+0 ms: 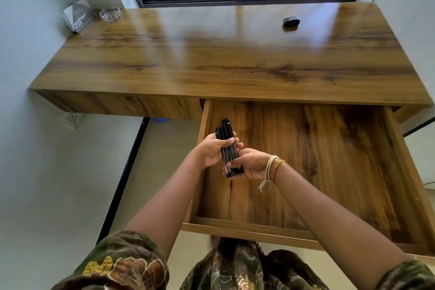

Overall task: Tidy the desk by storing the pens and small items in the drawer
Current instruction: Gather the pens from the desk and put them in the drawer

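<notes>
A bundle of black pens [226,134] is held upright over the left part of the open wooden drawer [317,160]. My left hand [213,152] wraps around the bundle's middle from the left. From the right, my right hand [250,163] cups the lower ends of the pens, with thread bracelets on its wrist. The drawer's floor looks bare. A small black item [291,21] lies on the desk top [211,54] at the far right, near the window.
A glass ashtray [110,13] and a grey folded card stand [77,16] sit in the desk's far left corner. The window with bars runs along the back. A wall socket [73,119] is under the desk at left.
</notes>
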Demonstrator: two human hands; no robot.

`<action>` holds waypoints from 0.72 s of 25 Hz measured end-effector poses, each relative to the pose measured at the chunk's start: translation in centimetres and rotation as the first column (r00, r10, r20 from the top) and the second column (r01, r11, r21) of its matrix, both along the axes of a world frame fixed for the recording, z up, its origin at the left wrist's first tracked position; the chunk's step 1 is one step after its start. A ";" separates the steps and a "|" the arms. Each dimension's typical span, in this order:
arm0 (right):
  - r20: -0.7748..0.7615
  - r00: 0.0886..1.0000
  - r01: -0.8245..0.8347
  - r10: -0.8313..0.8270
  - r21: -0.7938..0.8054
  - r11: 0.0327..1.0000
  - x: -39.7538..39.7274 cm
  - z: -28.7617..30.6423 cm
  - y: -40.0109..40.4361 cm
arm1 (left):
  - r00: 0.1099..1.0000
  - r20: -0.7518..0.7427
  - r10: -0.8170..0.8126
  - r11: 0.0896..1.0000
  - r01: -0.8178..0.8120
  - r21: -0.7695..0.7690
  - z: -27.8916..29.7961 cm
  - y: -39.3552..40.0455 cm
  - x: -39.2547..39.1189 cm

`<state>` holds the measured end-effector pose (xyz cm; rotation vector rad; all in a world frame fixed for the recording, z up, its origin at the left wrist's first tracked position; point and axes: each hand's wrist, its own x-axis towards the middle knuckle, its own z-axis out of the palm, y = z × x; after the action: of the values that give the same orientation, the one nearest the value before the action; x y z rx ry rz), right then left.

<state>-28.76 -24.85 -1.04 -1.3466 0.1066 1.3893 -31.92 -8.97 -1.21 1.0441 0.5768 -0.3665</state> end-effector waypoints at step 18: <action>-0.210 0.957 0.198 -0.198 -0.021 0.980 -0.4 -4.9 2.2 | 0.958 -0.259 0.127 0.992 -0.122 0.032 -4.5 -0.1 2.6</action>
<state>-29.12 -22.64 -5.97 -1.1507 0.3745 1.3570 -29.35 -9.05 -5.68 0.9757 0.8790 -0.3913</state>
